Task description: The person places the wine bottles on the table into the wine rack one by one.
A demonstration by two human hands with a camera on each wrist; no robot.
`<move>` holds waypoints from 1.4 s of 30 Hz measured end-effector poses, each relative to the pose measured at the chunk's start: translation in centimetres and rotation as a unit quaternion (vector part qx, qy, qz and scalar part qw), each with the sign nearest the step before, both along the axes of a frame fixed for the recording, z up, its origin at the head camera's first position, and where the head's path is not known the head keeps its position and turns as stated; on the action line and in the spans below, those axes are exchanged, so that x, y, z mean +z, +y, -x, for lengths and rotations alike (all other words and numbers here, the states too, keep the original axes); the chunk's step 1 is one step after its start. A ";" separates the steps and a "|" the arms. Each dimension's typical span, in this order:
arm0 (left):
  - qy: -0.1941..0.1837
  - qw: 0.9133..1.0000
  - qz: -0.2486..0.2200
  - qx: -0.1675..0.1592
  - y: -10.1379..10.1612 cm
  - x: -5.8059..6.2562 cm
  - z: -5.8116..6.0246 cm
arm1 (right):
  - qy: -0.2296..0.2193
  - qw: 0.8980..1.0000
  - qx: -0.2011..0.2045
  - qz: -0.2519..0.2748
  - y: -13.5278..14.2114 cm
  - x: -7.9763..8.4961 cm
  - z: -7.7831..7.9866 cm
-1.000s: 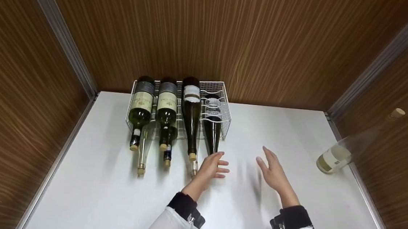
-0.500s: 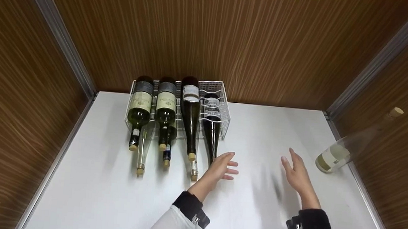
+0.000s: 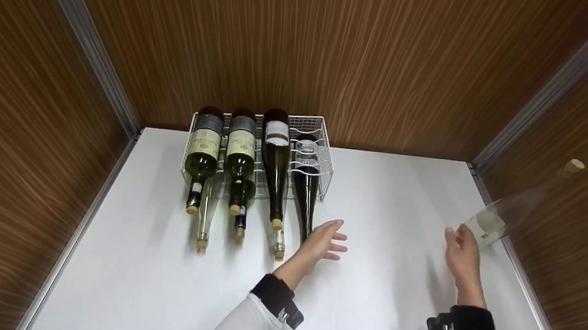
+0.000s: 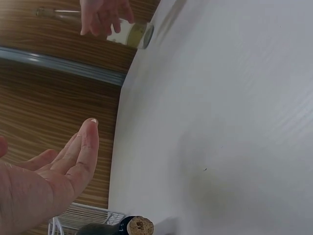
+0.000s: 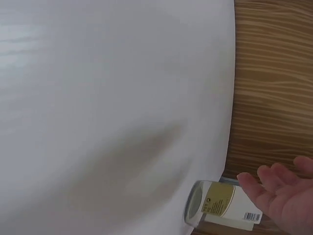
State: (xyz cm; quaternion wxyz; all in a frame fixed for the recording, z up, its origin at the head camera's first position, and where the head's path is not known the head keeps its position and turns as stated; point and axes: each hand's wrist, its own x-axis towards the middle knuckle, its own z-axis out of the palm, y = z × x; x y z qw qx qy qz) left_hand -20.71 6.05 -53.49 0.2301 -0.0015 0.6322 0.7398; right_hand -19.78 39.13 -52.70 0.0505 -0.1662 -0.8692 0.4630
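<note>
A clear glass wine bottle (image 3: 521,206) with a cork and a pale label stands upright on the right of the white table. My right hand (image 3: 464,257) is just in front of its base, fingers loosely bent and holding nothing. In the right wrist view the fingers overlap the label of the bottle (image 5: 227,203). My left hand (image 3: 319,243) hovers beside the neck of a dark bottle (image 3: 306,197) in the rack, its fingers spread and holding nothing. The left wrist view shows this hand (image 4: 54,181) open, with a corked bottle end (image 4: 139,226) below it.
A white wire rack (image 3: 325,172) at the back left holds several corked wine bottles in two layers, necks toward me. Two green bottles with cream labels (image 3: 205,142) lie on top at its left. Wood-grain walls (image 3: 303,45) enclose the white table (image 3: 386,193) at back and sides.
My right hand has moved right across the table to the clear bottle. My left hand has shifted slightly right from the rack's dark bottle. The bottles have stayed in place.
</note>
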 end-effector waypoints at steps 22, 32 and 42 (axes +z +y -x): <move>-0.016 1.000 -0.014 -0.023 1.5 0.9 0.1 | -0.032 0.975 -0.184 0.118 7.2 4.4 1.0; -0.006 0.999 -0.008 -0.047 2.5 1.6 0.0 | -0.035 0.987 -0.139 0.066 8.2 7.3 2.6; 0.010 0.997 -0.004 -0.071 3.6 2.5 0.2 | -0.023 0.987 -0.139 0.072 8.3 8.4 4.1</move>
